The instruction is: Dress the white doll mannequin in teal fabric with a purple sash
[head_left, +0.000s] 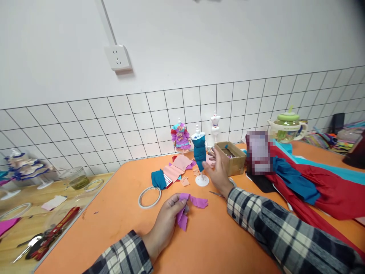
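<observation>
My left hand (171, 213) is closed on a strip of purple fabric (196, 201), whose ends hang out past the fingers over the orange table (119, 232). Beside a small white dress form (202, 180) wrapped in a teal dress (199, 152), my right hand (218, 169) reaches with fingers apart. Its fingertips are close to the dress; whether they touch it I cannot tell. Pink and teal fabric scraps (178, 168) lie left of the form. A roll of tape (149, 197) rests flat near my left hand.
A small cardboard box (236, 163) stands right of my right hand. Behind are a doll form in a purple dress (181, 139) and a bare white form (215, 123). Red fabric (330, 179), a phone-like blurred object (259, 152) and a glass teapot (288, 127) occupy the right side.
</observation>
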A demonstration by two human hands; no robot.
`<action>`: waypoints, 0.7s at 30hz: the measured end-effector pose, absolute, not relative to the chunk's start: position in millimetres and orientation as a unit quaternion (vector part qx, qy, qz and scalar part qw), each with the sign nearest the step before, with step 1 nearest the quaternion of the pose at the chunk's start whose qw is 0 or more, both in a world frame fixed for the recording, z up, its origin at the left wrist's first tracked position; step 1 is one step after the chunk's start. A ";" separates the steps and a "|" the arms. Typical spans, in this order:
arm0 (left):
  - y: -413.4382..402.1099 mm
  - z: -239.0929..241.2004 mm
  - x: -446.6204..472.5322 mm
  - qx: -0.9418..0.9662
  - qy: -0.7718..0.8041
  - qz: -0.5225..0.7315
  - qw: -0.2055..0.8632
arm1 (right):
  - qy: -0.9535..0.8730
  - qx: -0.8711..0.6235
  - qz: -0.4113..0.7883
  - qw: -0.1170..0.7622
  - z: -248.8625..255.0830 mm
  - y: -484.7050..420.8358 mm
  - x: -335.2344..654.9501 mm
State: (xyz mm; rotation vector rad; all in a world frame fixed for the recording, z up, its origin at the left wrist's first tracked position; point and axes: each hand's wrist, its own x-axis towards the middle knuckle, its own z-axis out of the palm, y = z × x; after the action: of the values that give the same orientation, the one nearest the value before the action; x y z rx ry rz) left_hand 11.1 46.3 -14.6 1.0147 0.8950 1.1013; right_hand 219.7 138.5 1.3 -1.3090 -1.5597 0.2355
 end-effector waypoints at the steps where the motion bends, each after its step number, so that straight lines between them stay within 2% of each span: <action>1: 46.3 -14.8 11.0 0.446 0.394 0.483 0.643 | -0.658 -0.510 0.105 0.543 2.6 138.9 214.3; 3: 46.0 -14.7 11.0 0.446 0.393 0.482 0.644 | -0.664 -0.470 0.127 0.567 2.1 141.4 206.1; 9: 45.6 -14.4 11.4 0.450 0.395 0.476 0.645 | -0.619 -0.507 0.194 0.567 -7.8 156.2 208.2; 21: 45.1 -13.3 12.5 0.472 0.405 0.470 0.626 | -0.648 -0.437 0.163 0.602 -4.3 147.1 204.2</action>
State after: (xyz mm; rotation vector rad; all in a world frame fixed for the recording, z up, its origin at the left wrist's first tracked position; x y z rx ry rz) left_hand 12.5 45.1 -13.3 1.0829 0.9301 1.0792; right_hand 204.2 147.1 -4.3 -1.0130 -1.5016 0.3787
